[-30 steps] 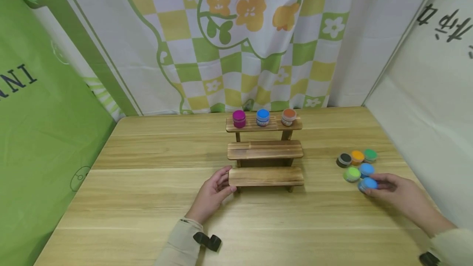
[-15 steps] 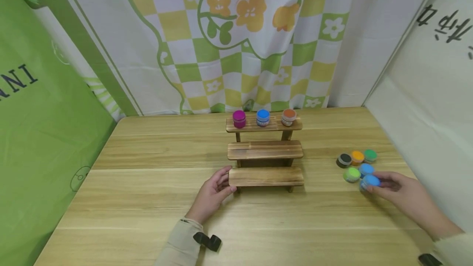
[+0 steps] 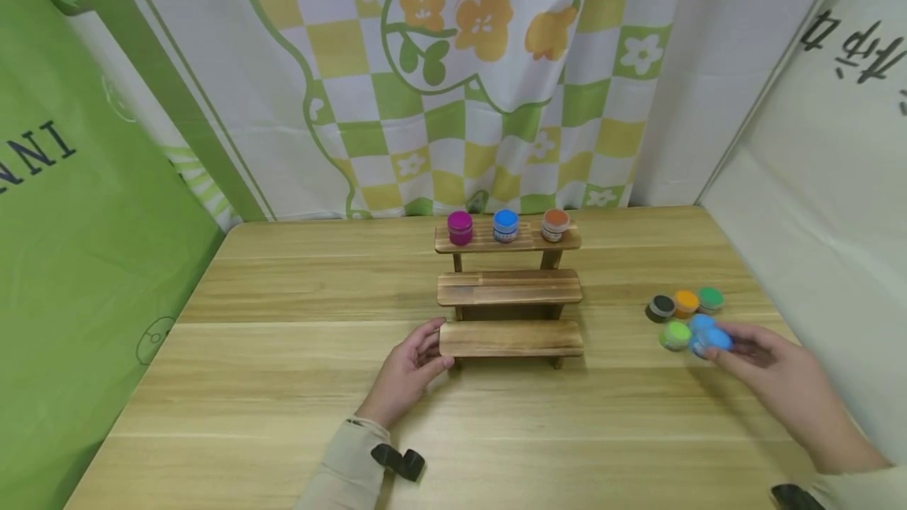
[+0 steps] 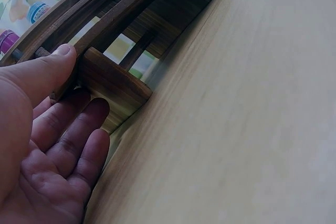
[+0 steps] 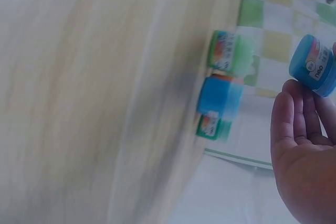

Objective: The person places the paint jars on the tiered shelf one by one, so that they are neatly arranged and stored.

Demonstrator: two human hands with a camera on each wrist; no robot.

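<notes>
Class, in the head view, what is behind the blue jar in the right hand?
Behind the held jar is another blue jar: its top shows, but the held jar hides much of its lower part. Farther back stands a dark green jar.

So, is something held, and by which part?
The right hand holds a blue labelled jar by its side, between thumb and fingers. The left hand holds the three-tier wooden stand by the left end of its lowest shelf.

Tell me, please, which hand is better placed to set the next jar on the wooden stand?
Probably the right hand: it holds a blue jar clear of the table. The left hand holds no jar; it grips the wooden stand at the lowest shelf.
</notes>
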